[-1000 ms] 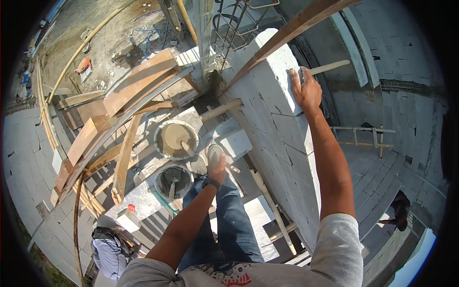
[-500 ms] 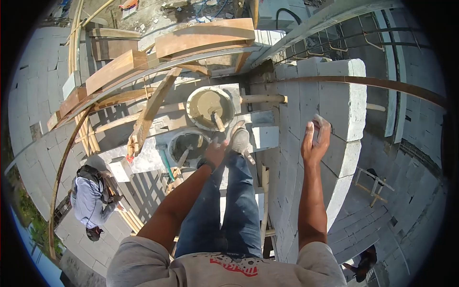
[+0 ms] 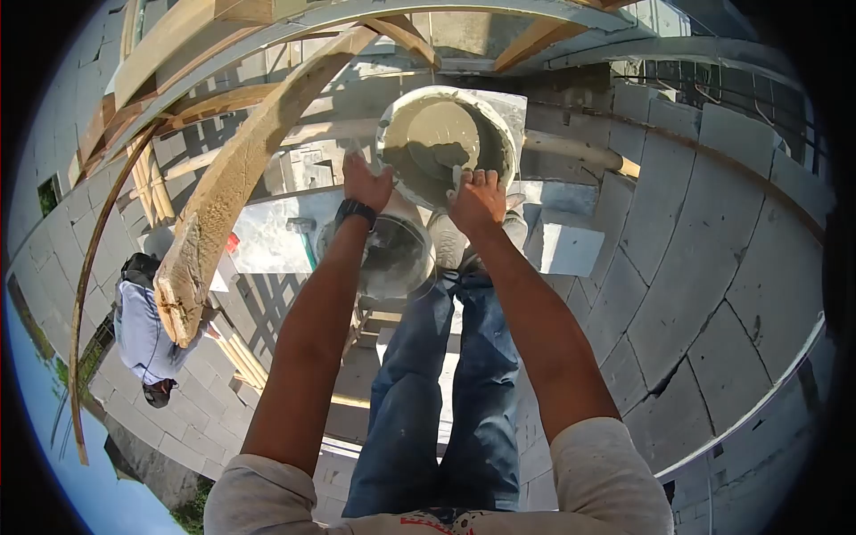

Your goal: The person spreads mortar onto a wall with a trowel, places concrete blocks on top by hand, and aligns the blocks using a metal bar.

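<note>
My right hand [image 3: 477,203] is closed on the pale handle of a trowel [image 3: 458,175] at the near side of a bucket of grey mortar [image 3: 387,147]. The trowel's far end lies in the wet mortar and is coated with it. My left hand [image 3: 366,185] is at the bucket's left side, thumb apart from the fingers and close to the rim; whether it touches is unclear. Below my left hand stands a second, darker bucket [image 3: 430,259] with tools in it, partly hidden by my forearm.
A thick wooden beam [image 3: 245,165] slants up at left. The light block wall [image 3: 664,232] rises at right. A loose white block [image 3: 571,245] lies beside my shoes [image 3: 448,239]. Another person [image 3: 147,325] bends over at lower left. Bamboo poles [image 3: 236,357] lie near them.
My right hand has come from above the wall to the mortar bucket and taken hold of the trowel. My left hand has moved up to the bucket's left side. The view has shifted.
</note>
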`<state>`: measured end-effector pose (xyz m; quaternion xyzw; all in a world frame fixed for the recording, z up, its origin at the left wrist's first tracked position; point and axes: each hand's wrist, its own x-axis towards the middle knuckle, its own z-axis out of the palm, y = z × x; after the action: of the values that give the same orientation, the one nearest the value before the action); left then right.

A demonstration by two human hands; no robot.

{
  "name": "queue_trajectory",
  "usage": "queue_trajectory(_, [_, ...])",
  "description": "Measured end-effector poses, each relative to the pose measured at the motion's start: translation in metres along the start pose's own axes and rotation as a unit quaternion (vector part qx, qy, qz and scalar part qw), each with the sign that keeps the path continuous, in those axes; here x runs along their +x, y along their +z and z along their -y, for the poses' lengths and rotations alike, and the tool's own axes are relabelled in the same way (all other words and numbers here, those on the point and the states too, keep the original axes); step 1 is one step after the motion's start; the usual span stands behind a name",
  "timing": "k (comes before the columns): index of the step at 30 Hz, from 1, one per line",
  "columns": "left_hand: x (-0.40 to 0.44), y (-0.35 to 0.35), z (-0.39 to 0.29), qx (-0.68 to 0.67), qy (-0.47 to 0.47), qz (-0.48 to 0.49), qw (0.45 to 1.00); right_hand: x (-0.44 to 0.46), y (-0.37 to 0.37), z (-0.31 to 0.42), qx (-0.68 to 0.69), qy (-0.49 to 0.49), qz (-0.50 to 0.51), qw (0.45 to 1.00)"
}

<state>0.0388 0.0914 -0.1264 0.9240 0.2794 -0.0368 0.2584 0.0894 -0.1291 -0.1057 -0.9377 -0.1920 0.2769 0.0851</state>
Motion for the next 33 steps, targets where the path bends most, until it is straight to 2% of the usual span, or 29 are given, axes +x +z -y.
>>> queue_trajectory(1, [0.018, 0.011, 0.013, -0.015, -0.011, -0.004, 1.000, 0.013, 0.004, 0.003, -0.022, 0.003, 0.066, 0.998])
queue_trajectory(2, [0.039, 0.026, 0.039, -0.054, -0.048, 0.146, 0.987, 0.019, -0.001, 0.006, -0.038, -0.001, 0.130, 0.991])
queue_trajectory(3, [0.046, 0.030, 0.045, -0.095, -0.077, 0.200, 0.972, 0.027, -0.004, 0.004, -0.054, -0.003, 0.186, 0.981])
queue_trajectory(4, [0.053, 0.029, 0.044, -0.132, -0.110, 0.251, 0.953, 0.030, 0.000, 0.001, -0.049, -0.002, 0.193, 0.980])
queue_trajectory(6, [0.041, 0.025, 0.017, -0.209, -0.174, 0.169, 0.947, 0.033, -0.006, -0.009, -0.046, 0.000, 0.200, 0.979])
queue_trajectory(9, [0.016, -0.012, -0.031, -0.316, -0.189, 0.211, 0.906, 0.033, 0.004, -0.045, 0.007, 0.089, 0.101, 0.991])
queue_trajectory(10, [0.010, -0.005, -0.030, -0.272, -0.114, 0.170, 0.940, 0.031, -0.020, -0.049, 0.034, 0.132, 0.136, 0.981])
queue_trajectory(11, [0.000, -0.001, -0.026, -0.249, -0.104, 0.204, 0.941, 0.035, -0.040, -0.059, 0.004, 0.123, 0.158, 0.980])
queue_trajectory(13, [-0.008, 0.003, -0.033, -0.246, -0.042, 0.177, 0.952, 0.036, -0.068, -0.081, -0.056, 0.108, 0.212, 0.970])
queue_trajectory(16, [-0.014, -0.003, -0.068, -0.243, 0.036, 0.172, 0.954, 0.021, -0.079, -0.093, -0.169, 0.058, 0.125, 0.976])
queue_trajectory(19, [-0.025, 0.011, -0.095, -0.299, 0.005, 0.179, 0.937, 0.010, -0.051, -0.108, -0.128, 0.102, 0.203, 0.966])
queue_trajectory(20, [-0.029, 0.013, -0.104, -0.291, 0.029, 0.158, 0.943, 0.002, -0.047, -0.111, -0.129, 0.083, 0.255, 0.955])
queue_trajectory(21, [-0.031, 0.013, -0.109, -0.283, 0.053, 0.138, 0.948, -0.002, -0.040, -0.113, -0.099, 0.101, 0.268, 0.953])
queue_trajectory(24, [-0.038, 0.008, -0.111, -0.295, 0.037, 0.148, 0.943, -0.020, -0.022, -0.122, -0.002, 0.157, 0.312, 0.937])
queue_trajectory(27, [-0.042, 0.008, -0.109, -0.285, 0.061, 0.171, 0.941, -0.024, -0.002, -0.123, -0.015, 0.099, 0.272, 0.957])
queue_trajectory(30, [-0.043, 0.012, -0.118, -0.280, 0.109, 0.149, 0.942, -0.027, 0.007, -0.132, 0.038, 0.094, 0.252, 0.962])
queue_trajectory(33, [-0.032, 0.009, -0.126, -0.268, 0.082, 0.171, 0.945, -0.041, -0.012, -0.139, 0.114, 0.110, 0.251, 0.955])
